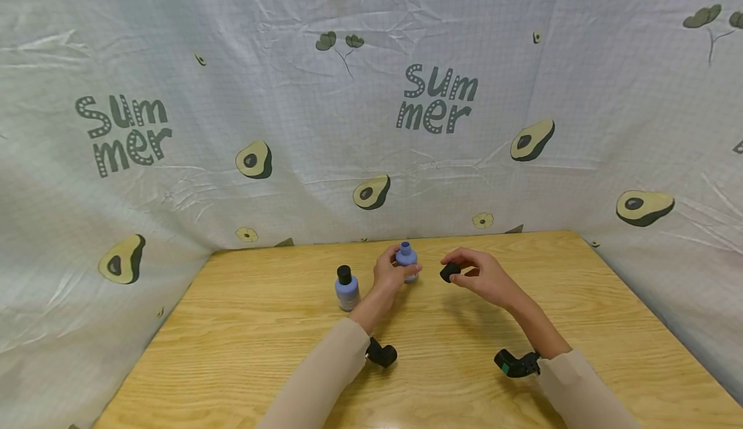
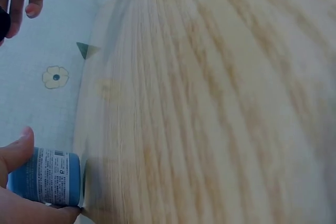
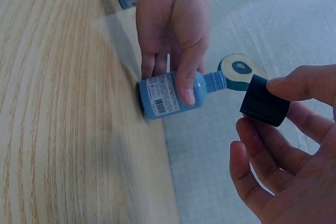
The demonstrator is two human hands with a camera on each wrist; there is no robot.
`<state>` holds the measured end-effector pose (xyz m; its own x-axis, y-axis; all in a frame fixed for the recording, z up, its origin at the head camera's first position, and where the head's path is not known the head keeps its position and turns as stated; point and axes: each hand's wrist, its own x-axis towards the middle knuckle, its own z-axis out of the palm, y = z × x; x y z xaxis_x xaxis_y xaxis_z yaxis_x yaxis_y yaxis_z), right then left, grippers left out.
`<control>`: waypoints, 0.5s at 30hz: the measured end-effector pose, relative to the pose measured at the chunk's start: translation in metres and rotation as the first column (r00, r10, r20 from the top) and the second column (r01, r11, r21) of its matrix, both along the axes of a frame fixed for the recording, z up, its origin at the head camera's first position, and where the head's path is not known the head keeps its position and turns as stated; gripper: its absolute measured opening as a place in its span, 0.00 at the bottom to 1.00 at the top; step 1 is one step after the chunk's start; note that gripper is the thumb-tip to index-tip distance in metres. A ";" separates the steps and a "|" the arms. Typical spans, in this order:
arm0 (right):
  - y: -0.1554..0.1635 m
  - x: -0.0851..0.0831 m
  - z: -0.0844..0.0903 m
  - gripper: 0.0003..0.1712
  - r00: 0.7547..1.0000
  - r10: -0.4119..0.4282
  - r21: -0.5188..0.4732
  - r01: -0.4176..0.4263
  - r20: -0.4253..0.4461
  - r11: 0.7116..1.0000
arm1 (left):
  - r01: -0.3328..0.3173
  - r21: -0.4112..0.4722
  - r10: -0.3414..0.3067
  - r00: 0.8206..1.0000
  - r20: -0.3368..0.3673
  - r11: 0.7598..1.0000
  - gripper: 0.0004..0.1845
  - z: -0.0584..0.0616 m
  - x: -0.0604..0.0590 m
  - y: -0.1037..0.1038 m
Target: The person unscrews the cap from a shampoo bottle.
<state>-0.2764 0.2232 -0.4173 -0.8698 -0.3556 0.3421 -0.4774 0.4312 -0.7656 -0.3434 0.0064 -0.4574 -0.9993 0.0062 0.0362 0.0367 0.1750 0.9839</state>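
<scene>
— Where's the bottle point(image 1: 406, 260) rn?

— In my left hand point(image 1: 390, 274), standing on the counter point(image 1: 464, 326) near the back edge. Fingers point(image 3: 185, 77) curled round the body, thumb on the other side. Neck's bare and open, pointing straight up.

— And the cap point(image 1: 448, 271)?

— Right hand point(image 1: 484, 279) has it. Pinched betw. thumb and fingertips, the other fingers loosely curled under, nothing else in them. Off the counter, held in the air.

— How do the two sit rel. to each other?

— Cap is just beside the neck, on its right, at abt the same height as the bottle's shoulder. Close but not touching. In the right wrist view the cap's open end faces toward the neck, more or less in line w/ the bottle's long axis.

— Which hand is nearer the neck?

— Left one's wrapped on the body right below it. Right is the free mover, a short gap off to the side.

— Anything else close?

— 2nd bottle point(image 1: 346, 289), same blue, black cap on, upright, left of my left hand. Apart from it, not touching. Avocado-print cloth point(image 1: 371, 126) hangs behind.
</scene>
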 end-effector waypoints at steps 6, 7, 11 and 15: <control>0.001 -0.001 0.001 0.15 1.000 0.011 0.005 -0.011 0.000 1.000 | -0.019 -0.042 0.018 1.000 -0.008 0.999 0.29 0.002 -0.002 0.001; 0.001 -0.001 0.001 0.15 1.000 0.014 0.006 -0.014 -0.001 1.000 | -0.020 -0.048 0.020 1.000 -0.011 0.999 0.30 0.002 -0.003 0.001; 0.001 -0.003 0.000 0.15 1.000 0.024 0.009 -0.024 -0.003 1.000 | -0.031 -0.072 0.030 1.000 -0.008 0.997 0.31 0.003 -0.004 0.003; 0.002 -0.005 0.000 0.15 1.000 0.018 0.014 -0.017 -0.007 1.000 | -0.040 -0.098 0.041 0.999 0.002 0.994 0.33 0.005 -0.004 0.005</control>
<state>-0.2818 0.2254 -0.4177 -0.8611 -0.3757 0.3425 -0.4900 0.4337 -0.7562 -0.3475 0.0116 -0.4525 -0.9990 -0.0308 0.0337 0.0241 0.2715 0.9621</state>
